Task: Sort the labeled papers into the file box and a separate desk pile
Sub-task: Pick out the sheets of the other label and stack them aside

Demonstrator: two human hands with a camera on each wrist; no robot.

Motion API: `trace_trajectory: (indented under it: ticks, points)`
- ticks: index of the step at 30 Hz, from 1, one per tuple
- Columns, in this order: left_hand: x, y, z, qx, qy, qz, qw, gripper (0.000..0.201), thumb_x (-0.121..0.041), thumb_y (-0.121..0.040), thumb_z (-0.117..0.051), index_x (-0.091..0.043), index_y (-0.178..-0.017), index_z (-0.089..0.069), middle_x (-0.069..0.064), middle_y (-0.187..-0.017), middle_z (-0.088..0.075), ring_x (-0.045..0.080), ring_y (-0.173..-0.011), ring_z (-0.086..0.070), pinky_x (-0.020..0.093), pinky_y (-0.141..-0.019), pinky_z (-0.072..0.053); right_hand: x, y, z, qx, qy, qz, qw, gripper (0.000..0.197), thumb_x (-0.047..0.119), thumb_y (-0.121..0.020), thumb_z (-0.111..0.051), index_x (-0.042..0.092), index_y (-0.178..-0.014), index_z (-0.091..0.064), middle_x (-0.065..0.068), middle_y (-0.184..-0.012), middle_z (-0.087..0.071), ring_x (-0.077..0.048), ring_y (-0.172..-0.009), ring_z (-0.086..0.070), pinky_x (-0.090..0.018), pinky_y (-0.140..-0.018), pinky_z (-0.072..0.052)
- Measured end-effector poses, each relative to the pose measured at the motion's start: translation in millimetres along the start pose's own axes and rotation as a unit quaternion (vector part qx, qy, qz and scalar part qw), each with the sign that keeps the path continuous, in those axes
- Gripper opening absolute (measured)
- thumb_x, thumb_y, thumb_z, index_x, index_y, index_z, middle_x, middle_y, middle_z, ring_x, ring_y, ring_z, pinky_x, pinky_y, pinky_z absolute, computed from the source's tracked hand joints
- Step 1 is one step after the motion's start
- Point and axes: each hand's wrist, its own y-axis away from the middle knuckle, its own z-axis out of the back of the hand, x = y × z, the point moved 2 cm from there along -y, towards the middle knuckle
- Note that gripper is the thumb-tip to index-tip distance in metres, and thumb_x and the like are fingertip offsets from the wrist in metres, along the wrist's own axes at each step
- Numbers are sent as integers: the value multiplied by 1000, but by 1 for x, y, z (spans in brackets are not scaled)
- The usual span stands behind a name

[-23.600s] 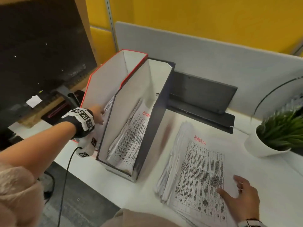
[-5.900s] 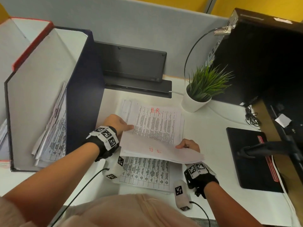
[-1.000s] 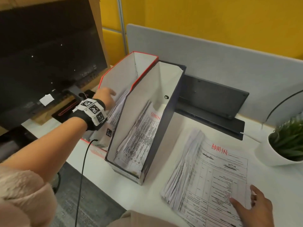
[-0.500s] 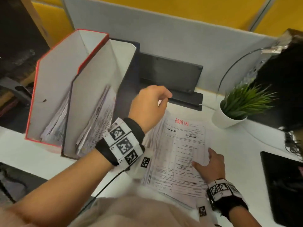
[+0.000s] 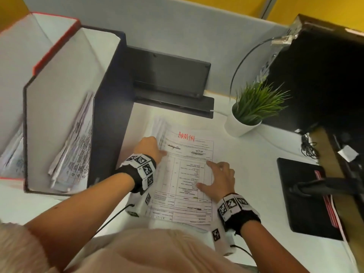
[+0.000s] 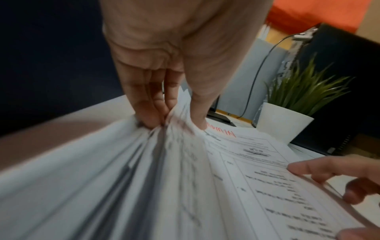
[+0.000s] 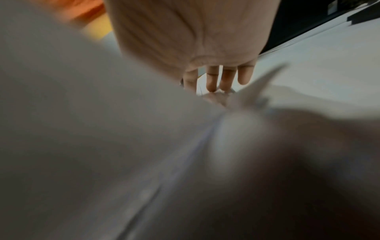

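A thick paper stack point(image 5: 189, 174) lies on the white desk, its top sheet marked ADMIN point(image 5: 186, 136) in red. My left hand point(image 5: 151, 148) is at the stack's left edge. In the left wrist view its fingers point(image 6: 148, 107) dig in among the sheet edges while the thumb presses on top, pinching the upper sheets. My right hand point(image 5: 220, 180) rests on the top sheet's right edge with fingers point(image 7: 220, 81) straight. To the left stand the dark blue file box point(image 5: 107, 107), holding printed papers point(image 5: 74, 146), and the red-edged file box point(image 5: 53, 50).
A potted plant point(image 5: 254, 109) stands just right of the stack's far end. A dark flat device point(image 5: 169, 75) leans on the grey partition behind. At the right are a black monitor point(image 5: 325, 75) and a black pad point(image 5: 307, 196) with a stand.
My left hand left the red file box, swung right over the desk and came down onto the stack's left edge. The right hand stayed on the top sheet.
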Motion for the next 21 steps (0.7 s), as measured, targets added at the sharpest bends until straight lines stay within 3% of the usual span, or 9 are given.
trace_trajectory:
  ticks: [3, 7, 9, 11, 13, 15, 19, 21]
  points:
    - [2, 0, -1, -9, 34, 7, 999, 31, -36, -78, -71, -10, -72, -55, 5, -74, -60, 22, -67, -61, 28, -60, -51, 0, -1, 1, 20, -1, -1, 1000, 85, 47, -66, -76, 32, -139, -35, 1, -130, -31, -19, -120, -30, -34, -105, -32]
    - [1, 4, 0, -54, 41, -53, 996, 31, -23, -87, -62, -12, -60, -50, 1, -62, -51, 21, -61, -52, 27, -57, -42, 2, -1, 4, 34, -14, 1, 999, 84, 40, -65, -80, 27, -138, -39, 0, -127, -32, -18, -120, -32, -32, -105, -33]
    - [1, 8, -1, -69, 88, -117, 987, 17, -13, -90, -56, -8, -74, -59, 2, -68, -55, 21, -67, -54, 26, -60, -40, 3, -2, 8, 41, -64, -4, 997, 82, 26, -65, -83, 21, -136, -41, -1, -123, -36, -17, -117, -39, -30, -106, -36]
    - [4, 11, -2, -84, 139, -159, 974, 11, -9, -91, -53, -10, -85, -63, -2, -70, -57, 14, -65, -53, 22, -60, -41, 4, -3, 13, 46, -144, -29, 988, 78, 15, -67, -82, 19, -133, -41, 0, -112, -43, -14, -102, -48, -30, -98, -44]
    - [9, 12, -1, -92, 177, -159, 967, 19, -7, -91, -53, -17, -75, -58, -10, -62, -50, 3, -55, -45, 12, -51, -36, 2, -5, 20, 48, -234, -71, 968, 77, 15, -69, -81, 21, -132, -37, 0, -100, -50, -15, -91, -53, -31, -87, -49]
    - [13, 13, 0, -88, 213, -136, 964, 35, -5, -91, -54, -27, -64, -45, -13, -61, -46, 0, -52, -43, 6, -42, -37, -3, -6, 25, 48, -310, -104, 944, 80, 15, -70, -80, 24, -133, -33, -2, -98, -54, -18, -92, -58, -33, -82, -50]
    - [15, 13, 2, -75, 234, -130, 960, 37, -6, -92, -53, -27, -63, -41, -7, -84, -59, 4, -76, -55, 7, -40, -39, -7, -7, 29, 38, -352, -123, 927, 79, 18, -73, -78, 27, -136, -32, -8, -104, -57, -23, -97, -61, -34, -82, -51]
    - [14, 10, 1, -53, 243, -140, 958, 23, -9, -93, -50, -24, -76, -50, 4, -87, -63, 12, -77, -61, 7, -44, -42, -8, -7, 28, 26, -354, -123, 927, 75, 19, -75, -76, 28, -136, -34, -8, -104, -57, -23, -96, -61, -33, -82, -51]
